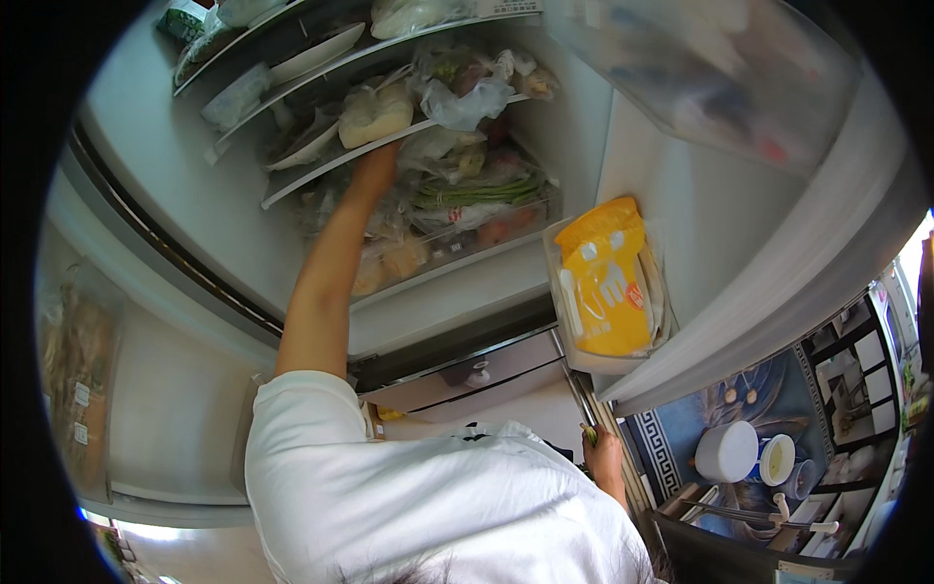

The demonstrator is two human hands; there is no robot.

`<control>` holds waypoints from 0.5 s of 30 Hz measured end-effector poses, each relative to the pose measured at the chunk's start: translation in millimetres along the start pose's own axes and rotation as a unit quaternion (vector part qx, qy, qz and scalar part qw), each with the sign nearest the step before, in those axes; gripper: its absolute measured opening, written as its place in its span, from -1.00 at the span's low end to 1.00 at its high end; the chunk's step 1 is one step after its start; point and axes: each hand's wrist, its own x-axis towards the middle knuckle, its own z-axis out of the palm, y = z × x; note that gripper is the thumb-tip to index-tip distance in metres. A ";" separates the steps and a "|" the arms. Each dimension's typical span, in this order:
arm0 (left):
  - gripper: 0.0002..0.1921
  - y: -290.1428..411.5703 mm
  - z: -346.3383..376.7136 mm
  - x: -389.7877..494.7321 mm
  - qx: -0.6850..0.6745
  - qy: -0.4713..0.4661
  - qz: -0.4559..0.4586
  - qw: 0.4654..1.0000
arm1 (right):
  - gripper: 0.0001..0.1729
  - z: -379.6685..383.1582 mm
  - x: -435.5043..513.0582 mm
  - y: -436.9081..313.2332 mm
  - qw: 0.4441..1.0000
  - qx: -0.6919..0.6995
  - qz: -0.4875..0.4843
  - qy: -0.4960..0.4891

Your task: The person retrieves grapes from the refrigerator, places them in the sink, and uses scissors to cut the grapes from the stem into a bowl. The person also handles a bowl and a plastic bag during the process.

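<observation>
My left hand (pixel 378 166) reaches into the open refrigerator, under the edge of a glass shelf (pixel 350 155); its fingers are hidden there. Around it lie plastic bags of food and a bundle of long green vegetables (pixel 478 193) in the bottom drawer (pixel 467 252). A bagged pale block of food (pixel 376 117) sits on the shelf above the hand. Low at the right, away from the refrigerator's inside, my right hand (pixel 603 454) is closed around a green vegetable (pixel 589 435), of which only small parts show.
The right door holds a yellow packet (pixel 606 281) in its lower bin (pixel 558 292), and a blurred clear bin (pixel 730 80) above. The left door (pixel 175 409) also stands open. At the lower right are a white round container (pixel 727 451), an open tub (pixel 776 460) and a black rack (pixel 832 365).
</observation>
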 end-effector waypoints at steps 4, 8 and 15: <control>-0.57 1.4 13.1 12.5 0.055 -0.014 -0.058 0.997 | -0.83 -1.0 2.0 -4.0 1.000 0.000 0.023 0.004; -0.60 -1.9 31.3 21.8 0.112 -0.050 -0.070 0.990 | -0.82 -1.4 -2.2 -0.9 0.999 -0.003 0.047 0.026; -0.66 -12.9 79.9 24.7 0.109 0.010 -0.098 0.989 | -0.81 2.6 -18.8 18.9 0.993 -0.009 0.099 0.070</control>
